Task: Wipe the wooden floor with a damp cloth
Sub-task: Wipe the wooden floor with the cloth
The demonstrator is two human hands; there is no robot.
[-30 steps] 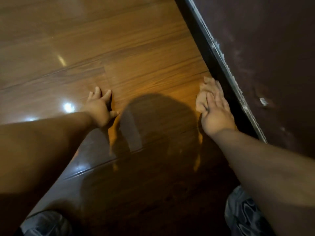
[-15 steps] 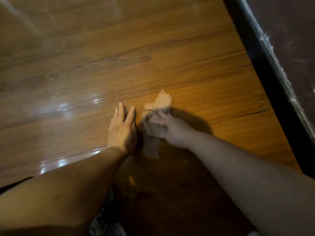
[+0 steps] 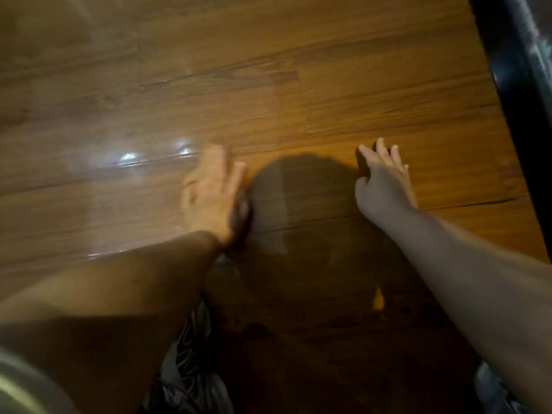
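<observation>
The wooden floor (image 3: 373,94) fills almost the whole view. Its left part carries a pale sheen with bright reflections (image 3: 128,156), which suggests that this side is already wiped and wet, though that is only my judgement. The right part, toward the wall, looks more matte and warm orange, so it probably is not yet wiped. How much floor lies outside the view I cannot say. The left hand (image 3: 210,192) lies flat on the boards with straight fingers close together, but it is blurred. The right hand (image 3: 385,180) rests on the floor nearer the wall, its fingers spread wide and holding nothing that I can see. The damp cloth does not show clearly; a pale smear at the left fingertips may be the cloth, but I cannot tell. Between the hands falls a round dark shadow (image 3: 301,192), which makes the surface there hard to judge. At the right edge a dark baseboard (image 3: 513,85) limits the reach. Below, patterned clothing (image 3: 191,354) covers some boards close to the person.
</observation>
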